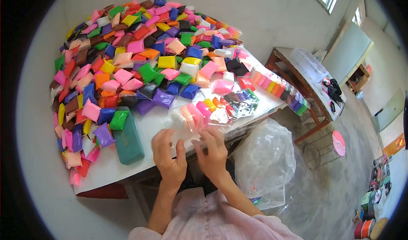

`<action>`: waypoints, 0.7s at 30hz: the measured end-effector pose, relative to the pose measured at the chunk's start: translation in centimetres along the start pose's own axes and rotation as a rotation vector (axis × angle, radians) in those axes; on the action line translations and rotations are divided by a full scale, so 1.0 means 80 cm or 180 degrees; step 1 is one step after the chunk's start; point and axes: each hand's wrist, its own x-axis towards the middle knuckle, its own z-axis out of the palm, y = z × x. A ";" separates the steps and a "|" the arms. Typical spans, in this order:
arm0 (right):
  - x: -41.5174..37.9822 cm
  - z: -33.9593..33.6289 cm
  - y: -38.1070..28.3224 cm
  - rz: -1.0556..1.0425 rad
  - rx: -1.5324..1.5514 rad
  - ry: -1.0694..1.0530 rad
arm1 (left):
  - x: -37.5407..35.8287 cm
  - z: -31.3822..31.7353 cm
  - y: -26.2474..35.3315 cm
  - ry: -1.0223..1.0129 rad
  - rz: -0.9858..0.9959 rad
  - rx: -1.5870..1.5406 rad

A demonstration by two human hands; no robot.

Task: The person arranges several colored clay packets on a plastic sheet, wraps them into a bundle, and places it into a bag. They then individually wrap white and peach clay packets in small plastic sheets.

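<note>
Across the white table (pixel 106 168), coloured packets (pixel 166 62) are lying heaped behind one filled clear bag (pixel 216 112).
Likely light, soft and slippery, the bag is asking for a hold at its near edge; it is lying just beyond the left hand (pixel 170 157) and right hand (pixel 213 156), fingers curved, whether gripping it I cannot tell.

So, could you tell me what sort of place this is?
Probably a small packing workshop, though I cannot be certain: a heap of colourful packets covers much of a white table, and a clear bag filled with rows of packets lies at its edge.
</note>
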 end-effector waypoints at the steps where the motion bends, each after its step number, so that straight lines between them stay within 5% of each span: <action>1: -0.001 -0.010 0.003 -0.0120 -0.0082 0.0039 | -0.002 0.000 0.003 0.0178 -0.0096 0.0018; 4: -0.001 -0.038 0.022 0.0128 -0.0189 0.0125 | -0.041 -0.009 -0.011 0.0189 0.0735 0.0255; 8: 0.027 -0.051 0.055 -0.0072 -0.0692 -0.0020 | -0.085 -0.005 0.001 -0.1240 0.1563 -0.0146; 13: 0.038 -0.057 0.069 -0.0294 -0.0538 -0.0012 | -0.024 0.031 0.046 -0.1691 0.1633 -0.0274; 16: 0.010 -0.083 0.072 0.0061 -0.0400 0.0396 | -0.001 0.047 0.053 -0.2078 0.1819 -0.0245; 20: 0.002 -0.115 0.080 0.1737 -0.0562 0.1292 | 0.016 0.101 0.050 -0.2615 0.2732 0.0196; 21: 0.010 -0.119 0.086 0.1422 -0.0638 0.1336 | 0.019 0.116 0.047 -0.2682 0.2937 0.0257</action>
